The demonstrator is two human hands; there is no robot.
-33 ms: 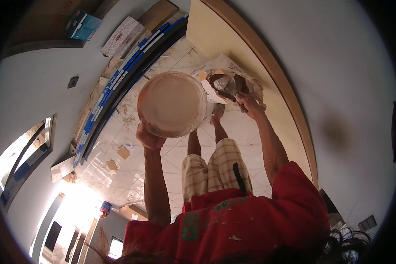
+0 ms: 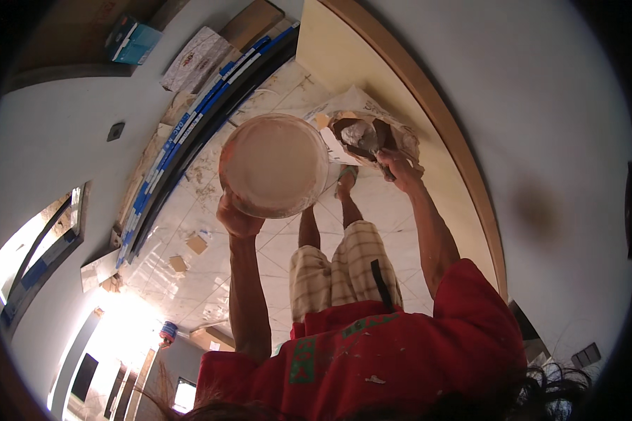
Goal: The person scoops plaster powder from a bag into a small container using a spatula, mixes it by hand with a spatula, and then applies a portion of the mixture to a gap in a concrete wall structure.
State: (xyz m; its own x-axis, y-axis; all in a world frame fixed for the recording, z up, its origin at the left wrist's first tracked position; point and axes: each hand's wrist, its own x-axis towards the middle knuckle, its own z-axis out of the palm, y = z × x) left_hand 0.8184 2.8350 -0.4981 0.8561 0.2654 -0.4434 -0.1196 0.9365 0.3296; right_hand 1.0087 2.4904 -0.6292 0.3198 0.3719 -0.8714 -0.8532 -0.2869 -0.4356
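My left hand (image 2: pixel 240 214) grips the lower left rim of a round container (image 2: pixel 272 165), which is held upright and has a pale, smooth inside, dusty or filled; I cannot tell which. Beside it on the right, an open, crumpled paper bag (image 2: pixel 330 144) holds grey-white powder. My right hand (image 2: pixel 398 167) is closed on the handle of a metal scoop or trowel (image 2: pixel 369 142), whose head is inside the bag's mouth among the powder. My feet (image 2: pixel 345 182) in sandals stand on the tiled floor below the bag and container.
Long boxes with blue edges (image 2: pixel 189 133) lie stacked along the left wall, with cartons (image 2: pixel 196 56) beyond. A cream panel with a brown edge (image 2: pixel 351 49) runs along my right. Cardboard scraps (image 2: pixel 195 243) lie on the floor (image 2: pixel 274 256). A bright opening (image 2: pixel 126 330) is at lower left.
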